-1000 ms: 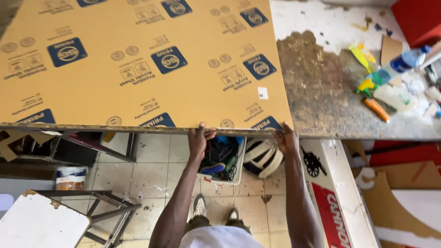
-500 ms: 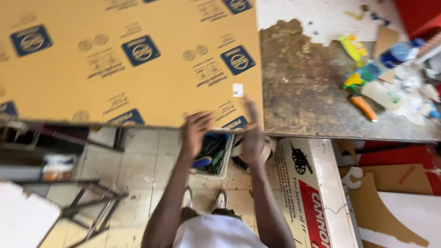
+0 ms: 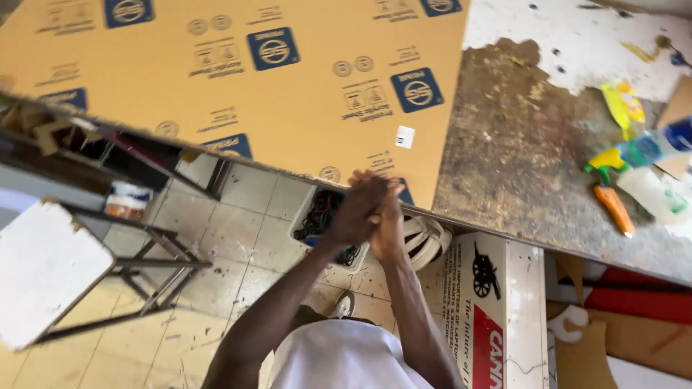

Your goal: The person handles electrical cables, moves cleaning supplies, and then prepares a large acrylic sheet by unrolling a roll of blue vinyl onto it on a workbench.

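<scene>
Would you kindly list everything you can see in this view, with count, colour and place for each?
sheet: one, tan with blue square marks, flat on the table, upper left
table: one, worn brown top with patchy white paint, right of the sheet
spray bottle: one, orange nozzle with yellow and green parts, lying on the table's right side
yellow packet: one, yellow, table's upper right
stool: one, white seat on dark metal frame, lower left on the floor
small tub: one, white and orange, under the table at left
bin of cables: one, dark tangle inside, on the floor under the table edge
printed box: one, white with red panel, lower right
left hand: pressed palm to palm against the other hand, at the sheet's near edge
right hand: pressed against the left hand
</scene>
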